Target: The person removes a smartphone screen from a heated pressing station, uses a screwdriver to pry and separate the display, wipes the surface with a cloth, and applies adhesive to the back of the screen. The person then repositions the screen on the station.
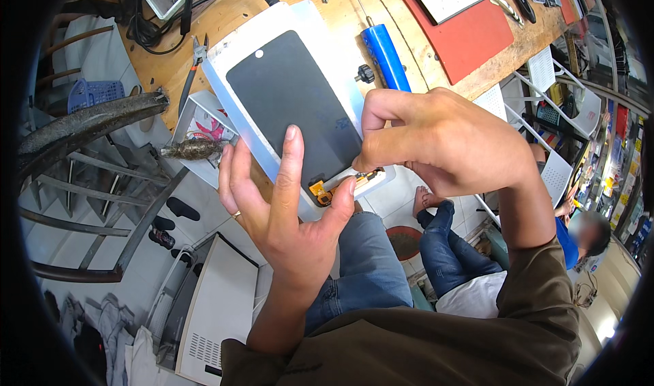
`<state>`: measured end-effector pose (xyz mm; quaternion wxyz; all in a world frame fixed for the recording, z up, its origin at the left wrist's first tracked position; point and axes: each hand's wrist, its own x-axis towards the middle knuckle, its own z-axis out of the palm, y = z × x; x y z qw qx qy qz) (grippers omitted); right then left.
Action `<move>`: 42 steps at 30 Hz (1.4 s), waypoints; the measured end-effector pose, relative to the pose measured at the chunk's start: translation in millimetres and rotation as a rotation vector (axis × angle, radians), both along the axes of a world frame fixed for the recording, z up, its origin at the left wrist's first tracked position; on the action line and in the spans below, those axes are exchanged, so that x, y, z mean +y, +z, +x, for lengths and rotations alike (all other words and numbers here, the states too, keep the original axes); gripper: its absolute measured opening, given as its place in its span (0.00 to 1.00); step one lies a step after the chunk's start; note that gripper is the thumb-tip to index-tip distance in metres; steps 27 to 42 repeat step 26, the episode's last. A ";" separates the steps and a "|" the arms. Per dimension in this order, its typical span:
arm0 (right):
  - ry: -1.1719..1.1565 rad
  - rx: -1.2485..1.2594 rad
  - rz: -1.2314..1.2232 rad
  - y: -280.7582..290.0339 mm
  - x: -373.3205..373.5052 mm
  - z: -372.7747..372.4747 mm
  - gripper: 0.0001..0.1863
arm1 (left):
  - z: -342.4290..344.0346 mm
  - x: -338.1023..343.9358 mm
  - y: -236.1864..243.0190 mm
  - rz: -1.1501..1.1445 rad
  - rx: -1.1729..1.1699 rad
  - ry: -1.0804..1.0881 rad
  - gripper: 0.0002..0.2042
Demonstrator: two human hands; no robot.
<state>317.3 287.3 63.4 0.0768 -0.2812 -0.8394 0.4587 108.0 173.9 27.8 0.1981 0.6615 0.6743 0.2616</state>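
A dark phone screen panel point(289, 93) lies face-down or face-up, I cannot tell which, on a white, pale-blue-edged heating plate point(320, 56) near the bench's front edge. At its near end shows an orange flex ribbon point(319, 190). My left hand point(283, 212) has its fingers spread. Its index fingertip rests on the dark panel and its thumb is near the ribbon. My right hand point(449, 141) is closed in a pinch at the panel's lower right end. What its fingertips hold is hidden.
A blue cylindrical tool point(385, 56) and a black knob point(365, 73) sit right of the plate. Pliers point(194, 66) and a white tray point(204, 114) are on the left. A red mat point(470, 42) lies farther right. Another person point(470, 263) sits to my right.
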 end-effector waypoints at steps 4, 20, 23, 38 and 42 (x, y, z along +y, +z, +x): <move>-0.004 0.019 0.005 -2.5 0.6 0.3 0.16 | -0.4 0.5 -0.7 0.006 0.005 0.011 0.33; -0.045 -0.003 -0.026 -0.1 -2.5 -1.1 0.15 | 0.5 0.5 -2.3 0.020 0.003 0.030 0.32; -0.035 -0.004 -0.023 0.1 -2.0 -0.9 0.15 | 0.7 -0.4 -1.3 0.012 -0.001 0.010 0.33; -0.035 -0.003 -0.020 -0.5 -2.0 -1.2 0.15 | 0.7 -0.5 -2.2 0.016 0.000 0.010 0.33; -0.035 -0.003 -0.020 -0.5 -2.0 -1.2 0.15 | 0.7 -0.5 -2.2 0.016 0.000 0.010 0.33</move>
